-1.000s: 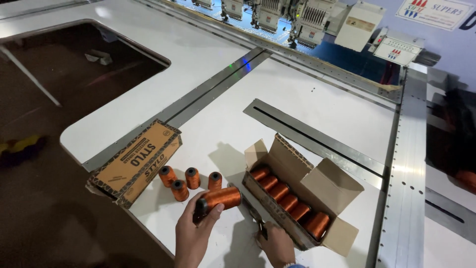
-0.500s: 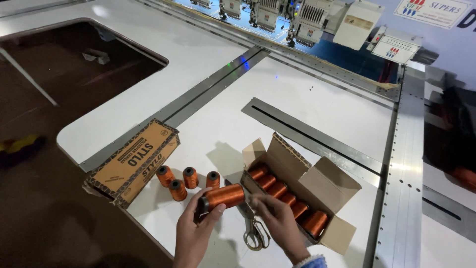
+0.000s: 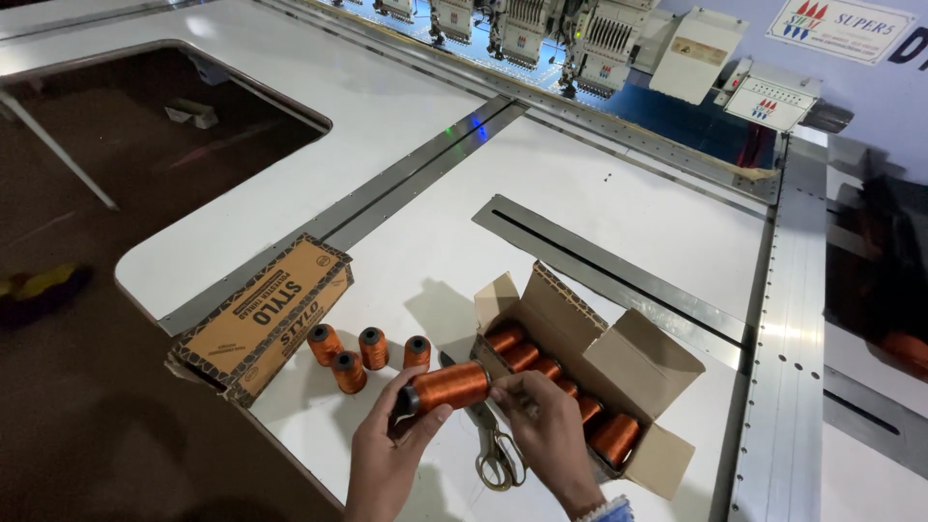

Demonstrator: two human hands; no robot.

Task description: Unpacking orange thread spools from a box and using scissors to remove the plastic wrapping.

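Left hand (image 3: 387, 454) grips the orange spool (image 3: 447, 387), right hand (image 3: 546, 425) pinches its end. Scissors (image 3: 495, 449) lie underneath; a slip risks dropping it onto the blades.

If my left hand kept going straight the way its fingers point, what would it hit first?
The left hand points up and away; past the orange spool it holds, it would probably first meet the upright spool just beyond, though depth is unclear.

Copper-orange thread spools (image 3: 448, 386), brown cardboard boxes (image 3: 263, 317) with dark patterned edging, white table (image 3: 599, 208), yellow-handled scissors (image 3: 496, 452).
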